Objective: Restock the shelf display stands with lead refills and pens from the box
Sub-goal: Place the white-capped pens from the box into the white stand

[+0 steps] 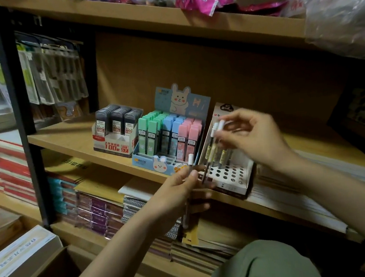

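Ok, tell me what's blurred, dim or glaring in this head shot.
Head view: right hand and its pens are motion-blurred; the left hand is sharper; corners fall dark; the plastic wrap at top right glares; shelf edges bow from the wide lens.

The right hand [248,135] is motion-blurred; its fingertips and the white-capped pens [218,128] they pinch smear together, so the pen count is probably three. The left hand [178,192] covers the middle of its pen [189,160]. Print on the pen stand [233,178] is too small to read. The plastic bag [341,6] is cut off at the right edge
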Available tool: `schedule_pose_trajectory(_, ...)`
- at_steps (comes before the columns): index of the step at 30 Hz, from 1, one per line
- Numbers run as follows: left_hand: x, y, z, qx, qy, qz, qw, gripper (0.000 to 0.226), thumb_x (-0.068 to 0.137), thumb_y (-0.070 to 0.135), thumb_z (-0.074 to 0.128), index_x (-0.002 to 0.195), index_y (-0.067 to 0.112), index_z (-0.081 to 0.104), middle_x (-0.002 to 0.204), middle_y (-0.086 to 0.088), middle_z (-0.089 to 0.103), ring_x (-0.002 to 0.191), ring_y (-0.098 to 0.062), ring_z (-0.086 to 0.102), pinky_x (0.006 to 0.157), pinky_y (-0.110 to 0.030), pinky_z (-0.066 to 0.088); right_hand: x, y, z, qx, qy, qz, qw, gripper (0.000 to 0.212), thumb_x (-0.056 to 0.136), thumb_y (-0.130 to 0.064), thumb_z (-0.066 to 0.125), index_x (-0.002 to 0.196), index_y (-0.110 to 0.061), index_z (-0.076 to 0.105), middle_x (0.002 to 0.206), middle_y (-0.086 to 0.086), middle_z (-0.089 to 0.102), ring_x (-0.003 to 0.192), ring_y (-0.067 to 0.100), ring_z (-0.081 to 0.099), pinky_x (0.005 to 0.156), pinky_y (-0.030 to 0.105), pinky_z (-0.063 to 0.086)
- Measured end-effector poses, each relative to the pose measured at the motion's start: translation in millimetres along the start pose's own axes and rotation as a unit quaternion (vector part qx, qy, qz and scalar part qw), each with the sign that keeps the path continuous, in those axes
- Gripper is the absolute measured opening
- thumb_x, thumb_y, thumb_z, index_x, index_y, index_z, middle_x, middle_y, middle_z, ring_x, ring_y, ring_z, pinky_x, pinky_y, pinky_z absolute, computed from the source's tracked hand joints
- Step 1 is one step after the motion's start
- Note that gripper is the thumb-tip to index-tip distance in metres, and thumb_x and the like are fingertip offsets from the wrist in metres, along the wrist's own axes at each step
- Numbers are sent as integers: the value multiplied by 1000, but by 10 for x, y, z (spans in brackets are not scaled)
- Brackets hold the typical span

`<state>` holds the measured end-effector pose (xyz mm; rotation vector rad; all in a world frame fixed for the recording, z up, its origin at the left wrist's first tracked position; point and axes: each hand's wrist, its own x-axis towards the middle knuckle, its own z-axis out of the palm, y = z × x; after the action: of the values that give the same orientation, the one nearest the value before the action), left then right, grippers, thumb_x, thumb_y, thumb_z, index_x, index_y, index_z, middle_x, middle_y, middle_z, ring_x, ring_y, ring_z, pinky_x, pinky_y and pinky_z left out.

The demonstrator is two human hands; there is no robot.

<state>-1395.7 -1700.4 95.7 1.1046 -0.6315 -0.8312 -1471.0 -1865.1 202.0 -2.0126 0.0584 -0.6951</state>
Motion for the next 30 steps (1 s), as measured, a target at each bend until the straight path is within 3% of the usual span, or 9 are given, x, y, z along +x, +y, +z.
schedule_pose_trajectory(2, -9, -5, -28, 106, 44, 2, 993, 25, 104, 32, 34, 121, 30, 52, 87, -7, 64, 71, -15, 57, 58, -23, 48, 73, -71, -216, -37, 42, -38, 998, 26, 81, 2, 71, 102, -12, 66, 93, 9, 70, 79, 18, 73, 69, 24, 59)
schedule_pose_trajectory(5, 16, -49, -69, 153, 97, 4, 983, 28, 105, 35, 31, 123, 22, 48, 80, -4, 50, 53, -5, 43, 47, -16, 34, 128, -13, -449, -177, 83, -69, 978, 26, 85, -6, 71, 109, -16, 66, 98, -1, 70, 89, 11, 70, 79, 29, 59)
schedule_pose_trajectory(8, 43, -77, -45, 161, 115, -15, 980, 27, 104, 37, 32, 120, 18, 40, 89, -5, 48, 68, -11, 44, 56, -23, 37, 115, 152, -468, -250, 95, -68, 961, 24, 85, -12, 72, 106, -21, 67, 95, -9, 69, 88, 6, 68, 82, 32, 59)
schedule_pose_trajectory(13, 84, -109, -53, 178, 140, -22, 974, 36, 103, 16, 39, 138, 21, 36, 115, -10, 56, 106, -26, 57, 77, -31, 49, 138, 318, -378, -234, 123, -73, 962, 24, 83, -12, 76, 101, -27, 68, 87, -13, 69, 81, 0, 67, 77, 32, 61)
schedule_pose_trajectory(17, 47, -82, -57, 170, 136, -12, 976, 43, 102, 11, 41, 144, 20, 38, 99, -4, 61, 85, -15, 57, 65, -22, 47, 138, 379, -309, -254, 107, -65, 959, 22, 84, -16, 75, 101, -29, 67, 92, -10, 69, 88, 10, 68, 83, 40, 59)
schedule_pose_trajectory(20, 49, -74, -58, 145, 136, -12, 980, 39, 103, 13, 40, 142, 15, 40, 84, -1, 62, 69, -13, 48, 59, -22, 42, 123, 373, -312, -252, 103, -54, 961, 20, 84, -17, 74, 101, -27, 67, 92, -9, 70, 86, 10, 69, 83, 38, 59)
schedule_pose_trajectory(24, 62, -86, -44, 159, 149, -7, 976, 32, 105, 20, 36, 135, 17, 45, 88, -4, 62, 74, -16, 47, 64, -26, 38, 180, 322, -337, -281, 99, -43, 954, 13, 89, -18, 70, 100, -23, 70, 92, -10, 68, 80, 4, 68, 77, 29, 60)
schedule_pose_trajectory(28, 50, -76, -2, 113, 122, 5, 986, 20, 104, 18, 37, 122, 17, 47, 75, 3, 63, 62, -10, 46, 58, -22, 39, 268, 325, -293, -342, 86, -11, 936, 13, 89, -20, 70, 101, -17, 72, 98, -2, 69, 91, 12, 65, 84, 30, 57)
schedule_pose_trajectory(30, 47, -74, 5, 115, 112, 12, 987, 16, 103, 18, 38, 116, 13, 47, 74, 3, 63, 59, -7, 47, 56, -20, 40, 278, 325, -292, -333, 91, 0, 939, 13, 87, -19, 72, 100, -16, 71, 96, -2, 68, 88, 12, 66, 79, 27, 57)
